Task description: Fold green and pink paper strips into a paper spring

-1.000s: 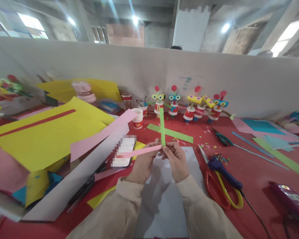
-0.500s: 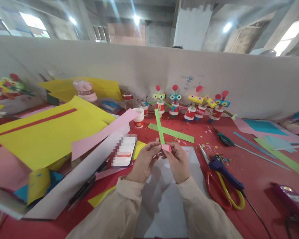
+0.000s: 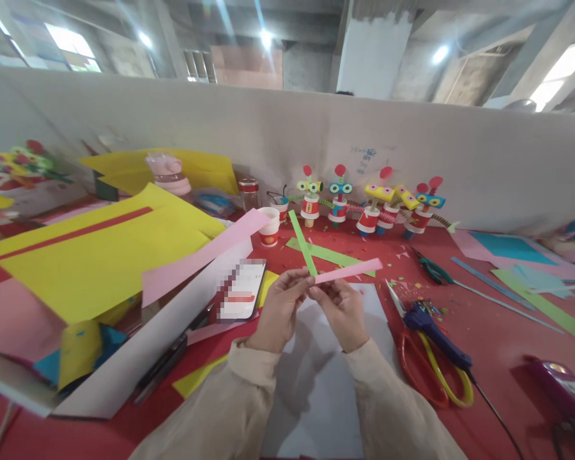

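Both hands meet above a white sheet [image 3: 311, 383], pinching two narrow paper strips where they cross. My left hand [image 3: 283, 303] is closed on the joined end, thumb on top. From that join a green paper strip [image 3: 301, 241] points up and away. A pink paper strip [image 3: 352, 271] stretches out to the right. My right hand [image 3: 339, 310] is closed too, its thumb and fingers at the join just under the pink strip. The fingertips cover the exact overlap of the strips.
Scissors [image 3: 424, 364] and a blue-handled glue gun [image 3: 436, 335] lie at right, near pliers [image 3: 434, 268]. A phone [image 3: 243, 291] and yellow sheets [image 3: 100, 255] are at left. Paper cups [image 3: 269, 230] and several cup figures [image 3: 339, 198] stand along the wall.
The pink strip, earlier bent over at the fingers, now extends straight out to the right. The green strip leans further left. Both hands stay together at the join.
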`<state>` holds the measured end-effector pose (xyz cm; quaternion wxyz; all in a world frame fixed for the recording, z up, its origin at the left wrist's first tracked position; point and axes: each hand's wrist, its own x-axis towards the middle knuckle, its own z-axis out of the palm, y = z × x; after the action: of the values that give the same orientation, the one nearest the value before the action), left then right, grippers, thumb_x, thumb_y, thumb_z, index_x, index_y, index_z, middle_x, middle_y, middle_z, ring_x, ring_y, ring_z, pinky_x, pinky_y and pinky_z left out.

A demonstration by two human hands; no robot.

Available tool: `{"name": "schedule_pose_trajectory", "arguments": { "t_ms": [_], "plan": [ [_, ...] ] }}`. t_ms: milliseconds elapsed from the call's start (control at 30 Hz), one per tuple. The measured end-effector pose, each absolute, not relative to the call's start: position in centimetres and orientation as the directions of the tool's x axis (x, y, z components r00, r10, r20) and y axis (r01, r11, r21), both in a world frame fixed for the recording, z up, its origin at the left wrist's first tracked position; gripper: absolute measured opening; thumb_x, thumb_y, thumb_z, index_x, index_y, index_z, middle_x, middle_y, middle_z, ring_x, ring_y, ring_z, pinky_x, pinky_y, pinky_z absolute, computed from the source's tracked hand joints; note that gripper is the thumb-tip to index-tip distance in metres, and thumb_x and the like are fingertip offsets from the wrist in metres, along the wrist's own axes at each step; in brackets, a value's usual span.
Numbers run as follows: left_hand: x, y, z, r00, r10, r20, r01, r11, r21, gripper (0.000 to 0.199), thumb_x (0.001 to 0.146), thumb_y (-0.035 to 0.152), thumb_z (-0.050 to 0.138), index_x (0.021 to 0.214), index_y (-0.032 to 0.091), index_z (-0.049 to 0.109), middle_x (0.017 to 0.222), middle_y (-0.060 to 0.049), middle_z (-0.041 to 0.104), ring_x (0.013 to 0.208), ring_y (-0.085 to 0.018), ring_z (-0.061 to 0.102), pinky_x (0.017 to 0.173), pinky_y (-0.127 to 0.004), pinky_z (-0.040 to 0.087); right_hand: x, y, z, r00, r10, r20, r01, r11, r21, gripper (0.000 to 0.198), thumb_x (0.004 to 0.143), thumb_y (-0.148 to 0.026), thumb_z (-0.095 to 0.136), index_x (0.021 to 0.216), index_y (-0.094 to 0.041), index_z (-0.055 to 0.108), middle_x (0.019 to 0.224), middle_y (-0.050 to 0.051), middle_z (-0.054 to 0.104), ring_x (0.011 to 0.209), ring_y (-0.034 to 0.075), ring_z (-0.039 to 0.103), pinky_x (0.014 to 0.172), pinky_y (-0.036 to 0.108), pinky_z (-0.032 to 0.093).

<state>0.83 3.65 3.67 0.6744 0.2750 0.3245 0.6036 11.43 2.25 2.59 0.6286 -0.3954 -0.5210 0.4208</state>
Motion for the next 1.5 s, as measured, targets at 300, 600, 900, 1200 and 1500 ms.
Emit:
{"name": "schedule_pose_trajectory", "arguments": {
  "t_ms": [300, 600, 900, 1200, 1500],
  "plan": [
    [0.5, 3.5, 3.5, 0.167, 0.983, -0.077, -0.619, 0.166, 0.768, 0.017, 0.063, 0.021, 0.073, 0.077, 0.018, 0.065, 0.076, 0.001, 0.065, 0.069, -0.011, 0.057, 0.068, -0.026, 0.041, 11.3, 2.1, 2.8, 0.125, 0.960, 0.251, -0.102, 0.264, -0.959, 0.021, 0.077, -0.038, 0.061, 0.076, -0.018, 0.062, 0.070, 0.003, 0.066, 0.065, 0.018, 0.066, 0.059, 0.030, 0.055],
    [0.2, 3.9, 3.4, 0.094, 0.996, -0.010, -0.449, 0.051, 0.892, 0.015, 0.068, 0.030, 0.069, 0.074, 0.016, 0.069, 0.068, -0.001, 0.062, 0.067, -0.012, 0.053, 0.067, -0.025, 0.040, 11.5, 2.3, 2.6, 0.093, 0.969, 0.227, -0.128, 0.238, -0.963, 0.019, 0.076, -0.035, 0.062, 0.083, -0.017, 0.061, 0.071, 0.001, 0.064, 0.059, 0.014, 0.063, 0.059, 0.029, 0.055],
    [0.3, 4.2, 3.0, 0.136, 0.986, -0.091, -0.563, 0.153, 0.813, 0.017, 0.062, 0.028, 0.075, 0.071, 0.015, 0.068, 0.066, 0.000, 0.060, 0.063, -0.010, 0.051, 0.066, -0.025, 0.040, 11.9, 2.5, 3.3, 0.032, 0.991, 0.132, -0.272, 0.135, -0.953, 0.021, 0.071, -0.035, 0.068, 0.080, -0.017, 0.061, 0.070, 0.000, 0.065, 0.062, 0.012, 0.062, 0.061, 0.027, 0.053],
    [-0.6, 4.1, 4.0, 0.293, 0.940, -0.172, -0.338, 0.270, 0.901, 0.017, 0.060, 0.028, 0.076, 0.063, 0.014, 0.067, 0.060, -0.001, 0.060, 0.060, -0.012, 0.051, 0.069, -0.028, 0.039, 12.0, 2.2, 2.7, 0.069, 0.941, 0.331, 0.113, 0.322, -0.940, 0.011, 0.077, -0.029, 0.059, 0.078, -0.018, 0.058, 0.065, 0.000, 0.061, 0.057, 0.014, 0.060, 0.057, 0.027, 0.050],
    [-0.8, 4.5, 3.5, 0.370, 0.900, -0.229, -0.589, 0.418, 0.691, 0.020, 0.059, 0.024, 0.078, 0.074, 0.014, 0.068, 0.074, -0.002, 0.063, 0.068, -0.011, 0.055, 0.069, -0.025, 0.043, 12.1, 2.2, 2.7, 0.045, 0.866, 0.499, 0.256, 0.472, -0.843, 0.028, 0.071, -0.022, 0.065, 0.099, -0.023, 0.061, 0.083, 0.002, 0.058, 0.069, 0.013, 0.058, 0.058, 0.025, 0.050]
  ]
}}
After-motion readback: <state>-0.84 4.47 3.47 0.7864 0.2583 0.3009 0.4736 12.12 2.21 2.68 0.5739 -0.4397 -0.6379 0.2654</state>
